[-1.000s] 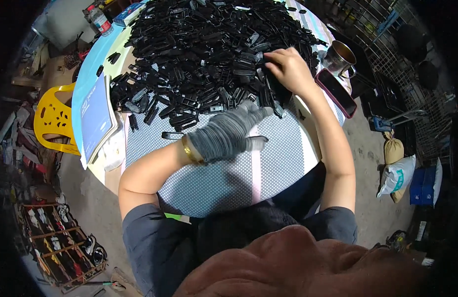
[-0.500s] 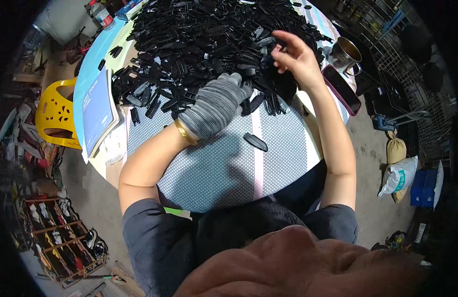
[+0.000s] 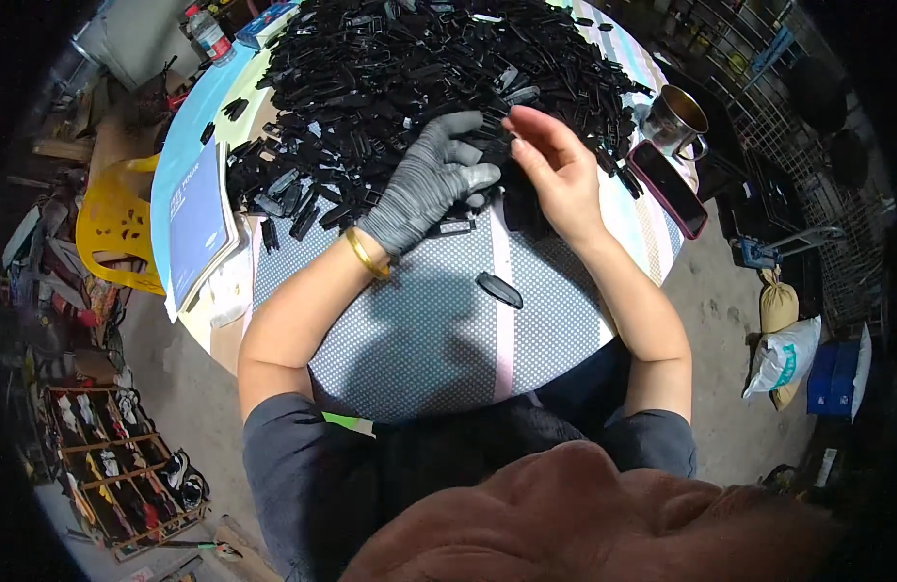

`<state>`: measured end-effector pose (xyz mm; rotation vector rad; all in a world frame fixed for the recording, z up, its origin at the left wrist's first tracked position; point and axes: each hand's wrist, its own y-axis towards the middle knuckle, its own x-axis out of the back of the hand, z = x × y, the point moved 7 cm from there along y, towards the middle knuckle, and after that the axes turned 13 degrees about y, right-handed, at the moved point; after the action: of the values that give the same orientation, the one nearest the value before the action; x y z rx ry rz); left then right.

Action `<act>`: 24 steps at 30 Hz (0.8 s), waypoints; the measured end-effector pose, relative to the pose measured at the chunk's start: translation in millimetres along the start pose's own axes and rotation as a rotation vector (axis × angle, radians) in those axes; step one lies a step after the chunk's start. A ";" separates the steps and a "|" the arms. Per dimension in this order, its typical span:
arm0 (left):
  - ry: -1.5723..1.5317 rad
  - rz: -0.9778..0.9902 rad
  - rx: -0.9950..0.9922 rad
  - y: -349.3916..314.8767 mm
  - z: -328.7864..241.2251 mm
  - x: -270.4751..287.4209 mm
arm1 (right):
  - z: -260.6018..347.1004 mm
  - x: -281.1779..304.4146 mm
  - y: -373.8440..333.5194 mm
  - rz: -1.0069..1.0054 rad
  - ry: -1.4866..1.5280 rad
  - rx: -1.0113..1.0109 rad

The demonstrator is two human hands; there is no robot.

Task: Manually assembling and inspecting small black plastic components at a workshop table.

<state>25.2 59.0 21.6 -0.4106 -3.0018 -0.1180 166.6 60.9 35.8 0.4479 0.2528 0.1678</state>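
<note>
A large heap of small black plastic parts (image 3: 390, 68), long and narrow with rounded ends, covers the far half of the table. At its near edge my left hand (image 3: 429, 184), in a grey striped knit glove, has its fingers bent toward my right hand. Whatever lies between them blends into the dark heap. My bare right hand (image 3: 567, 184) is close beside it, thumb and forefinger drawn together; anything in that pinch cannot be made out. One black oval part (image 3: 500, 290) lies apart, nearer to me on the patterned tablecloth (image 3: 410, 339).
A blue-covered booklet (image 3: 198, 218) lies at the left table edge, beside a yellow plastic chair (image 3: 119, 228). To the right are a metal mug (image 3: 676, 116) and a dark phone (image 3: 668, 187). A bottle (image 3: 210, 37) stands far left. Sacks (image 3: 786, 349) sit on the floor at right.
My right hand has come down and left toward my left hand, its fingers closing together. My left hand has turned, with its fingers now pointing up and right. The lone part lies still.
</note>
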 end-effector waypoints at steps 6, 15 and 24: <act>-0.058 0.075 0.019 2.6 2.9 -6.0 | -5.7 -1.2 -5.8 0.009 -0.110 0.005; 0.245 0.003 -0.083 -1.8 -7.7 -0.1 | 15.1 -7.1 -8.4 0.119 -0.401 0.322; 0.226 -0.025 -0.116 -4.1 -1.7 2.2 | 23.6 -16.4 -14.2 0.122 -0.501 0.419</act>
<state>22.2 55.5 23.3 -0.3452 -2.7864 -0.3195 159.0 35.2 53.4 0.9031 -0.2389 0.1165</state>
